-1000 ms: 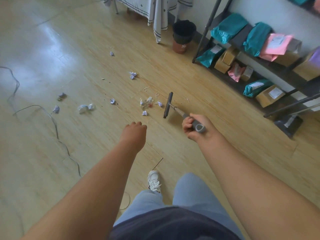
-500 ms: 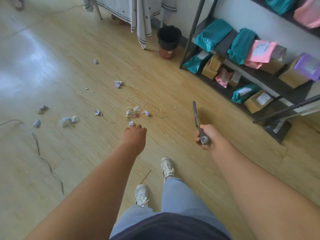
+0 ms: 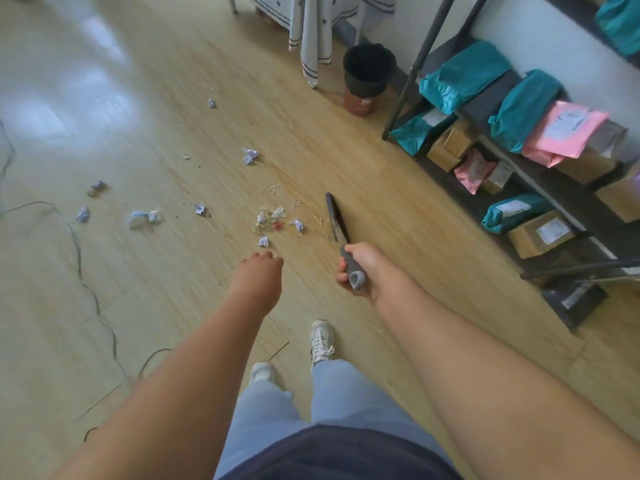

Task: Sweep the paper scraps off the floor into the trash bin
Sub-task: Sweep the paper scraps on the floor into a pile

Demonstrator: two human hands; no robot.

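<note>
My right hand (image 3: 360, 268) grips the grey handle of a broom (image 3: 334, 216), whose dark head rests on the wooden floor just right of a cluster of paper scraps (image 3: 277, 221). More crumpled scraps (image 3: 250, 155) lie scattered to the left and farther off, one pale wad (image 3: 140, 218) among them. My left hand (image 3: 261, 271) hangs in front of me with fingers loosely curled, holding nothing. The black trash bin (image 3: 369, 69) stands on a brown base by the far wall.
A metal shelf rack (image 3: 519, 157) with teal and pink parcels and cardboard boxes runs along the right. A dark dustpan (image 3: 575, 299) sits by its near end. A thin cable (image 3: 79, 258) snakes over the floor at left. A striped cloth (image 3: 311, 32) hangs near the bin.
The broom head swung from crosswise to nearly end-on and now lies close to the right of the scrap cluster. I stepped forward; the view shifted.
</note>
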